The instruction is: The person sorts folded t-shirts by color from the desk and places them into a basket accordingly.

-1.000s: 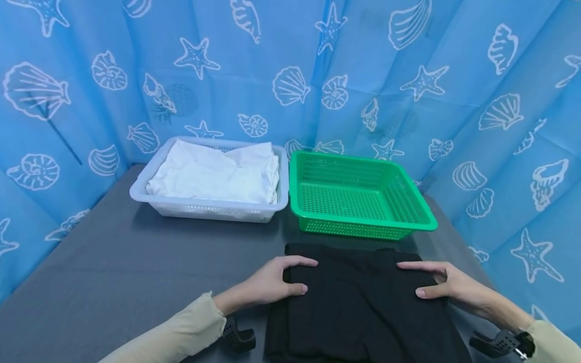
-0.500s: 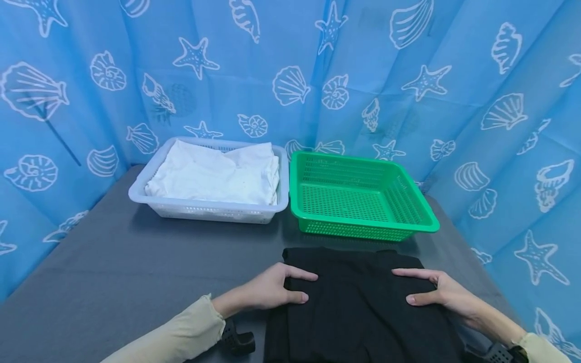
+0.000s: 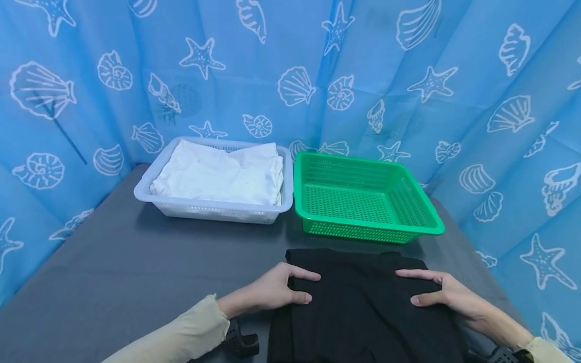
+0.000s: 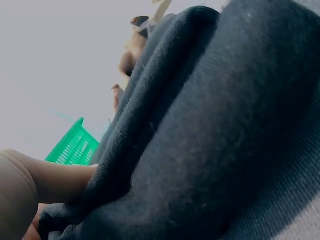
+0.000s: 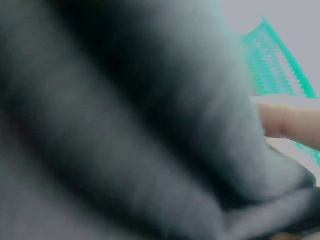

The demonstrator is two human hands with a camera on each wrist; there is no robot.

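At five o'clock in the head view, nearest you, the black cloth [image 3: 358, 312] lay folded in layers on the grey table [image 3: 136, 282], its near part running out of the picture. Your left hand [image 3: 274, 287], at six o'clock, was clamped on the cloth's left edge – thumb and forefinger on top, the other fingers hidden; the left wrist view showed a fold caught between your digits. Your right hand [image 3: 447, 297], at four o'clock, gripped the right edge in much the same way. The right wrist view was blurred, though a finger showed pressed against the fold. Your hands stood well apart, the cloth between them marked by a slanting crease.

At three o'clock, just beyond the cloth's far edge, sat the green basket [image 3: 363, 230], its perforated floor in plain sight. At nine o'clock stood the white basket [image 3: 222, 214], with white cloth [image 3: 222, 174] piled inside. The two baskets were side by side – whether their rims touched, you could not tell. Pale sleeves [image 3: 177, 330] covered your forearms, and a black wrist device [image 3: 242, 344] showed beneath your left wrist. Across twelve o'clock hung a blue curtain [image 3: 254, 96] printed with white shells and starfish.
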